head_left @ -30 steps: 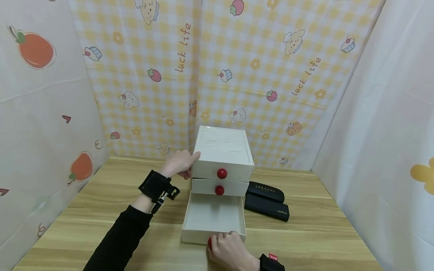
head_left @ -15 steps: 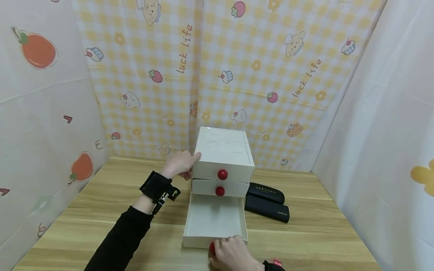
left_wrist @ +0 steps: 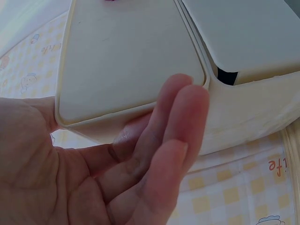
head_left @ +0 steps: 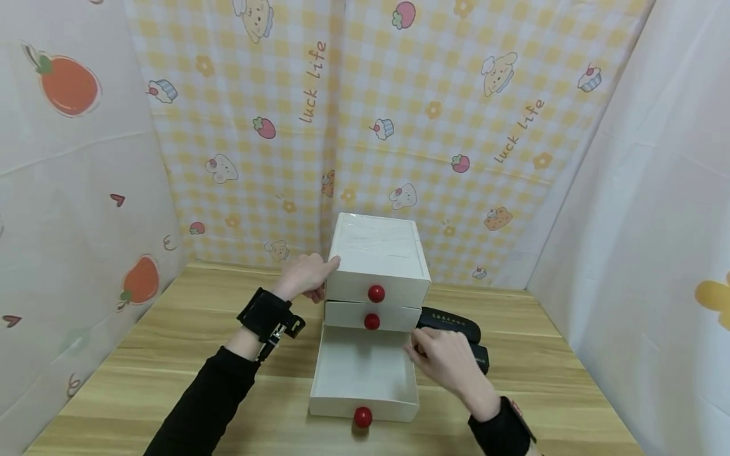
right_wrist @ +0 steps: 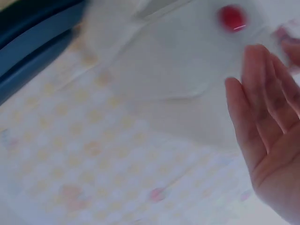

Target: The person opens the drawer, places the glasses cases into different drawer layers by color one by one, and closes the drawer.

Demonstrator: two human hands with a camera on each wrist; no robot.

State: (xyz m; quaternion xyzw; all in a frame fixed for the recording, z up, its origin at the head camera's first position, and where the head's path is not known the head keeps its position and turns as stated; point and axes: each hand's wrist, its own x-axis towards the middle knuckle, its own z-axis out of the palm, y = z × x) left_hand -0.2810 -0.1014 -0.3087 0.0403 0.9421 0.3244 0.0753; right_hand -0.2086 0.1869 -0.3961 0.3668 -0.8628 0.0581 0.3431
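Note:
A white box of three stacked drawers (head_left: 379,244) stands on the table, each drawer with a round red knob. Its bottom drawer (head_left: 365,367) is pulled far out, the bare white floor showing and its red knob (head_left: 363,417) uncovered. Against the upper left edge of the box rests my left hand (head_left: 305,277), thumb at the top edge. In the left wrist view its fairly straight fingers (left_wrist: 190,110) lie along the side. My right hand (head_left: 447,360) hovers right of the bottom drawer, holding nothing; the right wrist view shows its fingers (right_wrist: 239,112) loosely extended.
Two black cases, one rounded (head_left: 450,322) and one oblong (head_left: 481,358), lie right of the drawer box, partly behind my right hand. A patterned cloth (head_left: 371,95) hangs behind the wooden table (head_left: 274,411), with white cloth at both sides.
The bottom drawer has come slightly farther out. My right hand has let go of its red knob and moved up and right, beside the cases. The left hand has stayed on the box.

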